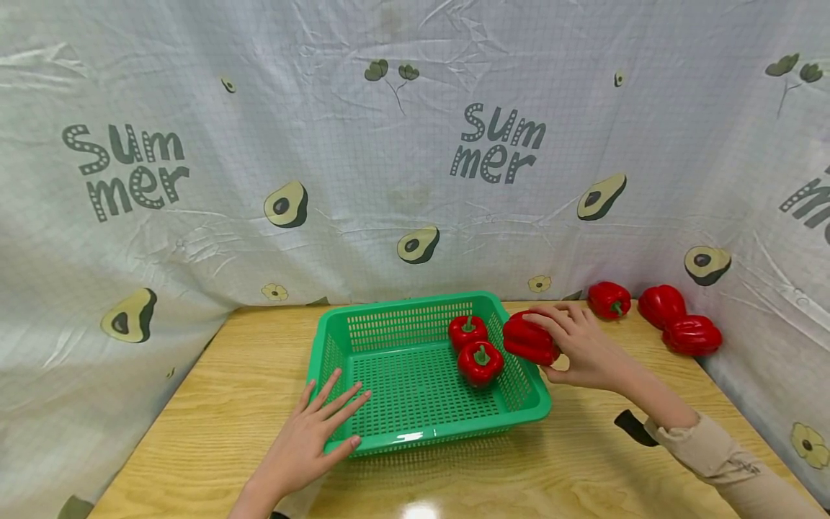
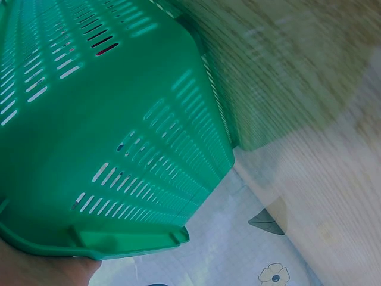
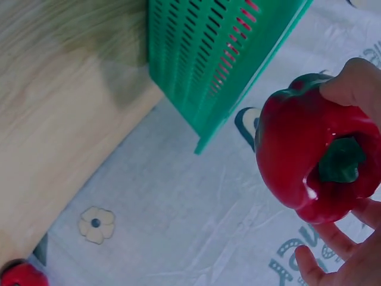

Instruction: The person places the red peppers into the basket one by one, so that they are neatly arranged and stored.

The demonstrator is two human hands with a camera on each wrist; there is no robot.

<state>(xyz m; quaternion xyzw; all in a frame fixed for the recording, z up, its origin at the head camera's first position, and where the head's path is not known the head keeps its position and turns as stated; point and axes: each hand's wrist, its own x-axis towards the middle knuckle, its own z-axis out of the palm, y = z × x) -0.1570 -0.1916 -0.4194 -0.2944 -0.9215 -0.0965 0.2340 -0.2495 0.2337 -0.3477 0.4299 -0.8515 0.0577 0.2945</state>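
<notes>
Behind the tabletop (image 1: pixel 194 432) hangs a pale cloth (image 1: pixel 363 144) w/ "summer" & avocado prints, wrapping the sides too. Top's wood-grain, shiny nr front edge. Mid-tabletop: green basket (image 1: pixel 467 429). L hand (image 1: pixel 311 436), fingers straight & spread, at its nr-L corner. R hand (image 1: pixel 586 349) grips a red pepper (image 1: pixel 527 339) by basket's R rim. 2 peppers (image 1: pixel 480 366) inside; 3 others (image 1: pixel 692 335) nr tabletop's far-R corner.

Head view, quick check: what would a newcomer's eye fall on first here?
Likely the large green perforated plastic basket at the centre of the table, with two glossy red bell peppers inside toward its right end. Next, the red bell pepper held in the right hand by the basket's right rim. Then three more red bell peppers at the table's far right.
</notes>
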